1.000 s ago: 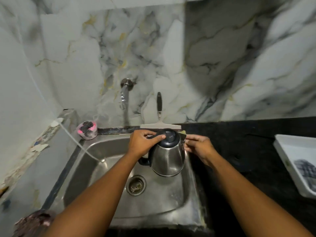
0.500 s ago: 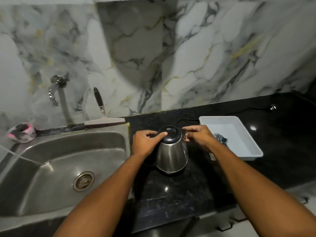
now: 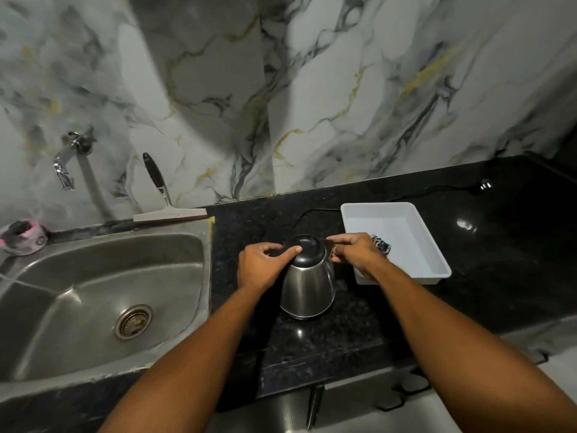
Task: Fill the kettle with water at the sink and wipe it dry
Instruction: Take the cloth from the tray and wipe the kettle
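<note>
A steel kettle (image 3: pixel 309 290) with a black lid stands upright on the black counter (image 3: pixel 318 342), just right of the steel sink (image 3: pixel 78 295). My left hand (image 3: pixel 260 265) grips its handle on the left side, thumb resting on the lid. My right hand (image 3: pixel 354 251) pinches the spout at the kettle's upper right edge. A wall tap (image 3: pixel 64 164) hangs over the sink's back left. A dark patterned cloth (image 3: pixel 381 245) lies in the white tray (image 3: pixel 406 245), partly hidden by my right hand.
A squeegee (image 3: pixel 165 210) leans on the marble wall behind the sink. A pink scrubber (image 3: pixel 22 237) sits at the sink's back left corner. A black cord (image 3: pixel 406 195) runs along the counter behind the tray. The counter's front edge is close below the kettle.
The kettle has moved right, from above the sink basin onto the counter beside it. Both hands stayed on it, and the view swung right with them.
</note>
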